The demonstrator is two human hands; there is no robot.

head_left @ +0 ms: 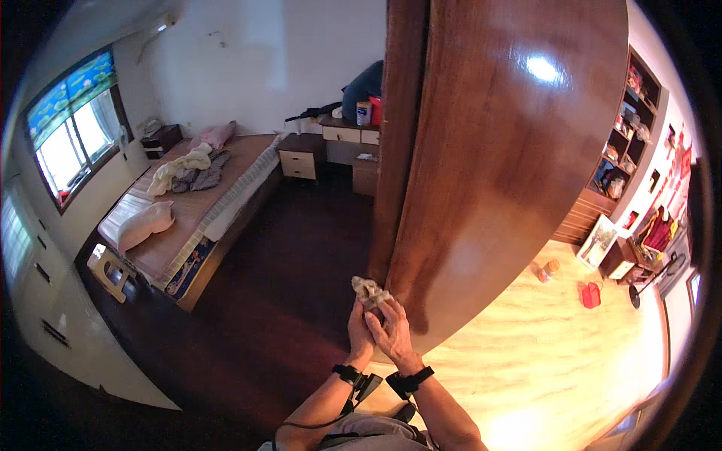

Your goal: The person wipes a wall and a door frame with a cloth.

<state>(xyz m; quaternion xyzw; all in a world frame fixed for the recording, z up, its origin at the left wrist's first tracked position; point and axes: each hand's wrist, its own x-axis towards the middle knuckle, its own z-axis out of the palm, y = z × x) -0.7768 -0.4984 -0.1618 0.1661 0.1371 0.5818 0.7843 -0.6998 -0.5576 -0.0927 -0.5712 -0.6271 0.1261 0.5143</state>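
A crumpled beige cloth (pixel 367 288) is bunched up at the top of my two hands, beside the lower part of a glossy dark brown wooden door (pixel 481 165). My left hand (pixel 359 332) is closed round the cloth from the left. From the right, my right hand (pixel 392 334) presses its bent fingers onto the same cloth. Much of the cloth's lower part is hidden by the fingers. Whether it touches the brown wood cannot be made out. Each wrist wears a black strap with a small device.
To the left, a dark-floored bedroom holds a bed (pixel 188 199) with bedding, a plastic stool (pixel 111 272) and a nightstand (pixel 301 159). Right of the door, a bright room has shelves (pixel 628 128), a jar (pixel 549 269), a red item (pixel 590 295) and a leaning picture frame (pixel 598 242).
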